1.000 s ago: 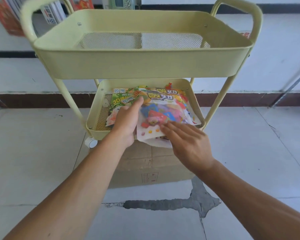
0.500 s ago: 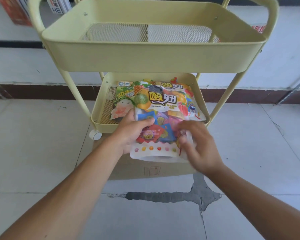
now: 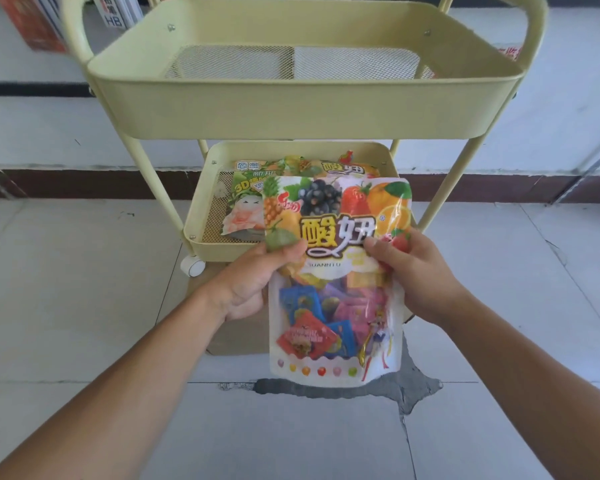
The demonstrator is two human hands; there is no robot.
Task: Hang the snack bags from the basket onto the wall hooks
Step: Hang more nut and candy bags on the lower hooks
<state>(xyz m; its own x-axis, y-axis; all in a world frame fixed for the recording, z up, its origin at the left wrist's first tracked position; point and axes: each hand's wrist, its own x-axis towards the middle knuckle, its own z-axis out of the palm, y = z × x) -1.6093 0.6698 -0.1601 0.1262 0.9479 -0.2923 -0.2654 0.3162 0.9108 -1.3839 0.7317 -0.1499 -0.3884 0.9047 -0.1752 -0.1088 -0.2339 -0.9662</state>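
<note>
Both the left hand and right hand grip one fruit-candy bag. Nothing looks hung; more bags remain in the lower basket, hooks unseen.

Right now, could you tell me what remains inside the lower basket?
In the lower basket: a green bag and another fruit bag. The held bag hides the rest.

Pale tiled floor, perhaps cement-patched
</note>
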